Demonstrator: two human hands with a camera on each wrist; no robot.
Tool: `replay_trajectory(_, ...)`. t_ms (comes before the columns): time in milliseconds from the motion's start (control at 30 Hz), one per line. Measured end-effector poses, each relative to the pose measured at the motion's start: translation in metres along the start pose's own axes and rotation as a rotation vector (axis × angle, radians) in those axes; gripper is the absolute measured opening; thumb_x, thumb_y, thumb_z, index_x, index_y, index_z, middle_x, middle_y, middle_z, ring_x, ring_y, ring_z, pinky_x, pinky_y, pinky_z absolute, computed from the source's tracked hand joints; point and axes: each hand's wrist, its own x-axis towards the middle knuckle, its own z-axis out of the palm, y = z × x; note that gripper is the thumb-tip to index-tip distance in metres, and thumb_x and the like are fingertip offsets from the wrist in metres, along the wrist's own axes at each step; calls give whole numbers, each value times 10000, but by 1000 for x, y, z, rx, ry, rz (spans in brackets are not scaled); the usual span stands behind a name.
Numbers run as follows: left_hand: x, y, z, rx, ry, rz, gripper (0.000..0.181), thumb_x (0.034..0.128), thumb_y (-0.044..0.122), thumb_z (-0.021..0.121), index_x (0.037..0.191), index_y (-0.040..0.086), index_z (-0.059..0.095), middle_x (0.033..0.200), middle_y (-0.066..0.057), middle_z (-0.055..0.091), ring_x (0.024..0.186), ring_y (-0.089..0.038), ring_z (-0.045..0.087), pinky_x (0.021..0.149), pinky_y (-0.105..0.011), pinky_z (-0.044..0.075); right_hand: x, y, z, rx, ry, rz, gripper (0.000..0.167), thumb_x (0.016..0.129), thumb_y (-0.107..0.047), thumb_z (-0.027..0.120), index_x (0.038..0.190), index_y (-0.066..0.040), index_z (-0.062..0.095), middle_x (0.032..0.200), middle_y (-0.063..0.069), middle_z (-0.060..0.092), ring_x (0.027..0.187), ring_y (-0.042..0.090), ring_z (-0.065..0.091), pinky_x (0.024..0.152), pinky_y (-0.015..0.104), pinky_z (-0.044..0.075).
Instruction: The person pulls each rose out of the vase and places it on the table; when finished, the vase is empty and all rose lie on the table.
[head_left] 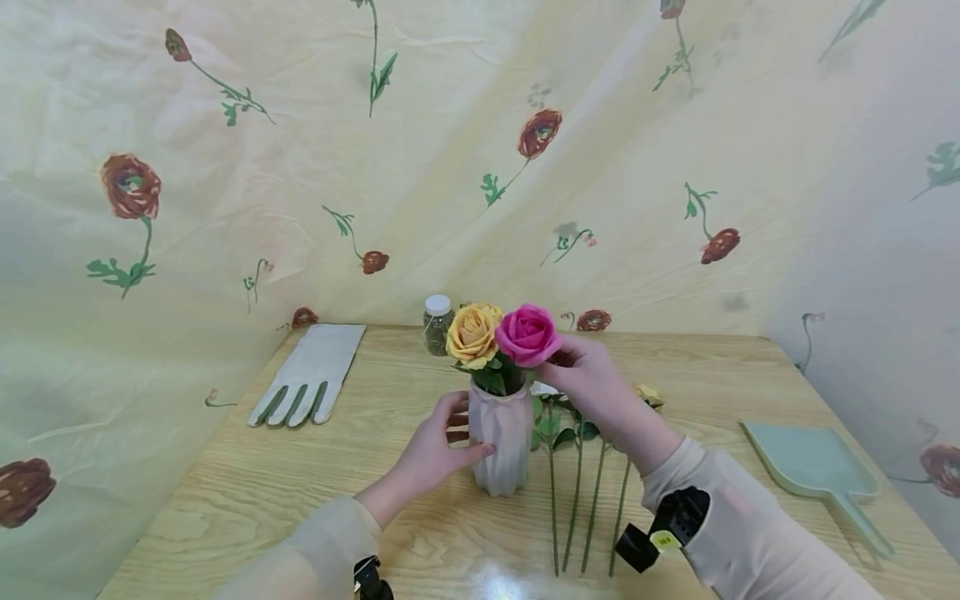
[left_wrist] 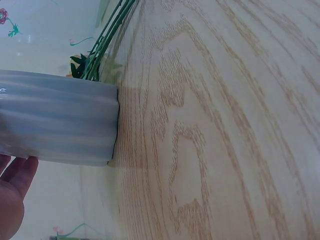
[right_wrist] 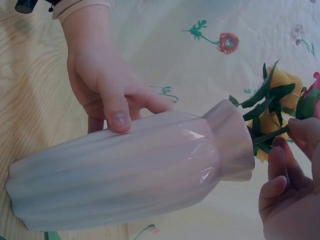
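A white fluted vase stands upright on the table, with yellow roses in its mouth. My left hand holds the vase from the left side, thumb on the near face and fingers round the back. In the right wrist view, the left hand's thumb rests on the ribbed wall of the vase. Just below the bloom of a pink rose, my right hand pinches the green stem. That stem runs down into the vase mouth; its lower end is hidden inside.
Right of the vase lie several long flower stems, one with a yellow bloom. A pale green dustpan is at the far right. White gloves lie back left, and a lidded jar stands behind the vase.
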Motion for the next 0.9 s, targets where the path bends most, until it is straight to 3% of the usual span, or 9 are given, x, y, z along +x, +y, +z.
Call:
replay_trajectory(200, 1, 0, 0, -14, -3, -14, 711, 803, 223, 759, 1378, 142, 348, 1340, -135, 453, 1131, -322, 519, 921, -486, 470, 2, -4, -4, 33, 40, -28, 93, 854, 4, 602, 883, -70, 651, 862, 7, 632, 813, 127, 557, 730, 249, 500)
replay_trajectory(333, 1, -1, 0, -7, -7, -27, 714, 805, 227, 757, 1382, 152, 343, 1346, -126, 447, 1136, -318, 514, 922, -482, 470, 5, -6, -7, 101, 49, -51, 159, 864, 23, 582, 870, -127, 633, 906, 48, 620, 827, 144, 566, 734, 272, 513)
replay_trajectory(733, 0, 0, 0, 0, -6, -28, 720, 804, 257, 757, 1385, 161, 342, 1351, -121, 442, 1139, -315, 513, 909, -471, 482, 9, -14, -15, 277, 97, -148, 162, 921, -19, 568, 1053, -96, 622, 918, 58, 655, 858, 182, 660, 794, 317, 551)
replay_trajectory(900, 0, 1, 0, 6, -4, -20, 715, 804, 270, 757, 1380, 161, 347, 1348, -119, 446, 1138, -312, 514, 915, -477, 477, 10, -18, -17, 348, 143, -168, 135, 912, 19, 568, 967, -93, 620, 895, 42, 645, 857, 166, 666, 812, 307, 544)
